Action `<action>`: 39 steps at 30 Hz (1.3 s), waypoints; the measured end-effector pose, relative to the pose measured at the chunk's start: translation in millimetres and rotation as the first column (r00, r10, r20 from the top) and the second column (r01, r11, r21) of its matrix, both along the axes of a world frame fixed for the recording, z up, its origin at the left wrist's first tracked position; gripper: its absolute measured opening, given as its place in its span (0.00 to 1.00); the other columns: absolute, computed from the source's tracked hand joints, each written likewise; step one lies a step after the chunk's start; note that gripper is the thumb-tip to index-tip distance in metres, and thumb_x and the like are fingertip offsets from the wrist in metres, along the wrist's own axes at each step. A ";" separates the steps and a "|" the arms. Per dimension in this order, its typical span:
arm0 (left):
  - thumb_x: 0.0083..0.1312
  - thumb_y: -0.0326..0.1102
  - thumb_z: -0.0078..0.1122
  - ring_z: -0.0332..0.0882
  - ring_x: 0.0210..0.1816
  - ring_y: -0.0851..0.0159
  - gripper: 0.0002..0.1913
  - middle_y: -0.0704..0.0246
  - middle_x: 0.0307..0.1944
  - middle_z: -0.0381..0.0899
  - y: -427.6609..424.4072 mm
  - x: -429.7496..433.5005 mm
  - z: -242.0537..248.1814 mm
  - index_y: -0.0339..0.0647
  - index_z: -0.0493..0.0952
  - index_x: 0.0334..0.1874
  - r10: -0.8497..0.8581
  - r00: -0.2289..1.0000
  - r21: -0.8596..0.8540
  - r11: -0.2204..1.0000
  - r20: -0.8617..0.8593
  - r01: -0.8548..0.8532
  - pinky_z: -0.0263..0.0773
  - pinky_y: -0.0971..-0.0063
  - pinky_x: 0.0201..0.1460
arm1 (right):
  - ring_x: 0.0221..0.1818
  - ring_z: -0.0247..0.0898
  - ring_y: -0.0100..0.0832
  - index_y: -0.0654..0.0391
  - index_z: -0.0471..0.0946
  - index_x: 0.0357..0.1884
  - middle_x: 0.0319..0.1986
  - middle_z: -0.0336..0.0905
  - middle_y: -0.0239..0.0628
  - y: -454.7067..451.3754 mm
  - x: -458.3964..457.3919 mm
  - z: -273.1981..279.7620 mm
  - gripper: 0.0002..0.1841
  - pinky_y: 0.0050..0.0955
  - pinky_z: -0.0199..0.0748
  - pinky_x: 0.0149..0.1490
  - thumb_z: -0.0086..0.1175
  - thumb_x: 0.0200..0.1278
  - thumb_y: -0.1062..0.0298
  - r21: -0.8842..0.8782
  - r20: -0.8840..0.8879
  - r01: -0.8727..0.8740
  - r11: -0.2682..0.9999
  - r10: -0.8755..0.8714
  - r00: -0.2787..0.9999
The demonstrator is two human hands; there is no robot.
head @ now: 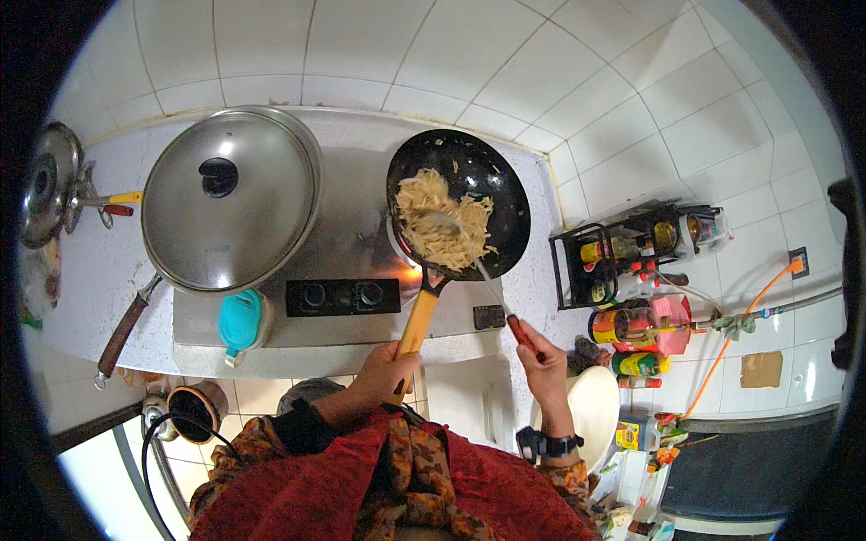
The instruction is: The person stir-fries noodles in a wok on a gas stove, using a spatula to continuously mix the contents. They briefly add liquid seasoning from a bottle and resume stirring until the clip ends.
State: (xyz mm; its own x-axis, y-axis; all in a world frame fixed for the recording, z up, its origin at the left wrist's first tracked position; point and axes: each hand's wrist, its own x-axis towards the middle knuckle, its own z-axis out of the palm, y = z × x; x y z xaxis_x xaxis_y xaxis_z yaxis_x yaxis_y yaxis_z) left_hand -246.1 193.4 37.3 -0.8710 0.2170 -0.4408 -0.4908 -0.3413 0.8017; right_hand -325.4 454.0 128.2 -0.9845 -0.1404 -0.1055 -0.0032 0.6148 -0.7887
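My left hand (384, 373) is wrapped around the yellow wooden handle (417, 324) of a black wok (504, 203). The wok sits tilted over the right burner, where an orange flame (408, 273) shows at its edge. Pale shredded food (433, 203) is heaped in the wok's left and lower part. In my right hand (543, 368) is the red-brown grip (524, 336) of a metal cooking utensil (488, 278). Its blurred head rests among the shreds, partly covered, so its exact shape is hard to tell.
A large pan with a steel lid (250, 223) covers the left burner; its brown handle (124, 336) juts over the counter edge. A turquoise-lidded container (241, 324) stands near the front. Bottles crowd a black rack (585, 264) at right. A cream basin (595, 412) lies beside my right wrist.
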 end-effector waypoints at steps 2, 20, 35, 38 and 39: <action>0.67 0.46 0.54 0.71 0.23 0.72 0.15 0.72 0.22 0.72 1.4 1.0 0.7 0.39 0.72 0.40 0.023 1.000 0.007 1.000 0.013 -0.023 0.65 0.73 0.25 | 0.56 0.74 0.25 0.60 0.77 0.61 0.54 0.80 0.39 -4.7 -12.4 -17.0 0.21 0.23 0.69 0.60 0.52 0.65 0.80 0.000 -0.113 0.009 1.000 -0.009 0.994; 0.68 0.45 0.53 0.70 0.23 0.73 0.15 0.72 0.23 0.72 -1.5 -1.0 5.0 0.38 0.72 0.42 -0.006 0.999 -0.016 1.000 0.031 0.006 0.65 0.75 0.25 | 0.19 0.56 0.10 0.56 0.75 0.63 0.25 0.74 0.20 25.4 49.9 53.5 0.22 0.12 0.52 0.24 0.55 0.66 0.74 -0.109 0.099 0.232 0.967 -0.221 0.970; 0.68 0.47 0.54 0.70 0.24 0.72 0.16 0.72 0.23 0.72 -1.5 1.1 2.2 0.39 0.73 0.43 0.003 0.999 0.013 1.000 0.037 -0.003 0.65 0.75 0.26 | 0.55 0.75 0.25 0.65 0.74 0.61 0.55 0.80 0.38 -34.2 -48.9 -35.8 0.21 0.23 0.69 0.60 0.52 0.65 0.80 -0.039 -0.444 0.065 0.997 -0.075 0.893; 0.68 0.47 0.54 0.70 0.24 0.73 0.16 0.73 0.23 0.71 -2.3 -0.1 2.3 0.38 0.73 0.43 -0.012 0.999 0.001 1.000 0.053 0.012 0.66 0.75 0.26 | 0.55 0.74 0.24 0.64 0.74 0.62 0.55 0.80 0.39 -52.0 -82.7 -35.3 0.22 0.22 0.69 0.60 0.52 0.65 0.81 -0.080 -0.326 0.070 0.994 -0.092 0.941; 0.69 0.46 0.54 0.70 0.24 0.74 0.16 0.74 0.23 0.70 -2.6 -0.5 2.7 0.38 0.72 0.42 -0.022 0.998 0.002 1.000 0.051 0.022 0.66 0.75 0.26 | 0.55 0.75 0.24 0.64 0.74 0.62 0.55 0.80 0.38 -53.7 -85.7 -31.4 0.22 0.22 0.69 0.60 0.52 0.64 0.81 -0.035 -0.265 0.032 0.999 -0.040 0.963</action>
